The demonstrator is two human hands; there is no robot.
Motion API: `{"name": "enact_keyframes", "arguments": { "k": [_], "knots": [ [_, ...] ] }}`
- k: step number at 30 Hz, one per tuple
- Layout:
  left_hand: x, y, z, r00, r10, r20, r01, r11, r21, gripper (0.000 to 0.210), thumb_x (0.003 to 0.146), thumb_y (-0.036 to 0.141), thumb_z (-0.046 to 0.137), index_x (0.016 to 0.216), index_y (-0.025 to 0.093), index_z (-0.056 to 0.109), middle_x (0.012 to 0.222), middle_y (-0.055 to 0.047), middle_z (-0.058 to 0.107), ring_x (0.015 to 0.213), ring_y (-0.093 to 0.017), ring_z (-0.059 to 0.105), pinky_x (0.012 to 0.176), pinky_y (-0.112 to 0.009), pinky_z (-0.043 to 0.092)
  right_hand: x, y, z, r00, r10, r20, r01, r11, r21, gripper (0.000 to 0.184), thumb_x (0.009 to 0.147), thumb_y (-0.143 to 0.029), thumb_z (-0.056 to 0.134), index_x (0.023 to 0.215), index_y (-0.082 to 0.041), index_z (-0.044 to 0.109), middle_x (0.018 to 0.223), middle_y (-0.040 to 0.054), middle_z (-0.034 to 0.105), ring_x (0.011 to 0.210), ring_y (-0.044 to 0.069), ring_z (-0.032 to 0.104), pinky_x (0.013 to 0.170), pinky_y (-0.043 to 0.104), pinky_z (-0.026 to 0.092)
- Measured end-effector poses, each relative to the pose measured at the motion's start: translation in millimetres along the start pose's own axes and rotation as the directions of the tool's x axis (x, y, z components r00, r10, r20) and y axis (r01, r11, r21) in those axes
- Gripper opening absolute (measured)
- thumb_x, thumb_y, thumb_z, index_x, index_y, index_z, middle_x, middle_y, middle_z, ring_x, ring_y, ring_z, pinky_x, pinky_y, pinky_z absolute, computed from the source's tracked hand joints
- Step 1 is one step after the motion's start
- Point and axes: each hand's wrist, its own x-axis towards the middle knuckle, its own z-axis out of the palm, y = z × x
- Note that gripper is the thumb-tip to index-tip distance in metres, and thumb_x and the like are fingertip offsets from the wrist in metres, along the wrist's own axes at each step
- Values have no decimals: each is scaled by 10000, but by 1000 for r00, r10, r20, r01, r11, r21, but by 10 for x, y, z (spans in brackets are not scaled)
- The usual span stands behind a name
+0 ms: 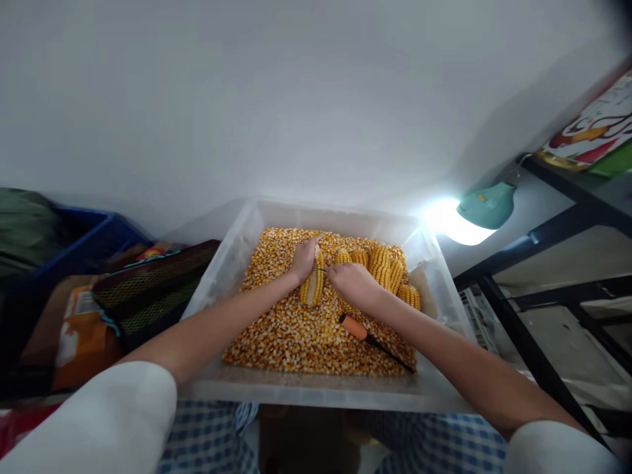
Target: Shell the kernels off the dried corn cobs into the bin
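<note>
This looks like a cramped storeroom or storage corner; whether it belongs to a home or a shop cannot be told. A bare, pale wall [296, 118] stands behind the plastic tub [316, 394]. Left of the tub crowd a blue crate [96, 228], a dark mesh bag [158, 289] and an orange-and-white packet [81, 336]. Right of the tub stands a black metal rack [555, 226] bearing a printed package [590, 125], and a teal lamp [488, 207] glows near the tub's far right corner.

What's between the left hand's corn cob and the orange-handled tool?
Loose corn kernels lie between that corn cob and the orange-handled tool, in the head view.
</note>
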Motion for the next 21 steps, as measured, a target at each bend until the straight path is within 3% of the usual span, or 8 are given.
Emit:
{"name": "enact_keyframes", "arguments": {
  "k": [6,12,14,16,17,18,21],
  "knots": [
    [-35,36,21,995,86,43,-89,993,82,312,757,372,352,522,174,407,501,31,399,530,-105,382,517,-221,310,19,65,38,998,-59,16,59,998,19,242,818,-142,356,826,-95,593,769,128,627,704,187,583,617,266,383],
    [-106,108,74,992,78,94,-92,984,152,334,757,369,335,488,175,377,471,31,371,501,-106,363,487,-225,278,-1,184,-8,997,-72,21,69,992,104,294,834,-185,356,784,-98,632,736,120,643,691,166,578,642,252,358],
    [-173,153,101,974,110,200,-144,976,164,340,752,372,339,476,175,367,458,33,359,488,-102,349,481,-227,271,-20,235,-36,990,-139,9,135,973,190,279,827,-209,385,789,-117,646,752,97,652,698,147,571,643,232,347],
    [-227,192,122,899,203,388,-283,945,162,329,738,364,370,474,168,394,470,31,389,506,-102,360,497,-227,273,-38,281,-58,981,-195,1,188,946,264,246,808,-216,423,796,-134,655,767,75,658,685,127,561,628,214,335],
    [-238,204,127,877,224,425,-316,935,160,330,735,361,372,469,167,395,467,31,387,506,-102,358,497,-228,269,-46,301,-69,979,-204,3,195,939,283,239,802,-217,434,791,-137,659,758,68,659,666,120,555,615,209,329],
    [-234,207,127,876,227,426,-318,935,157,334,736,361,368,465,167,390,461,32,379,503,-102,355,494,-229,265,-53,321,-79,980,-200,6,190,939,288,241,801,-220,436,786,-138,662,744,65,659,648,117,550,603,209,322],
    [-132,158,100,952,131,277,-172,977,129,347,740,380,336,469,170,385,445,34,359,484,-103,348,485,-233,270,-66,377,-114,988,-157,-4,152,950,272,273,824,-251,408,816,-150,662,726,57,657,636,116,545,597,212,308]
  ]
}}
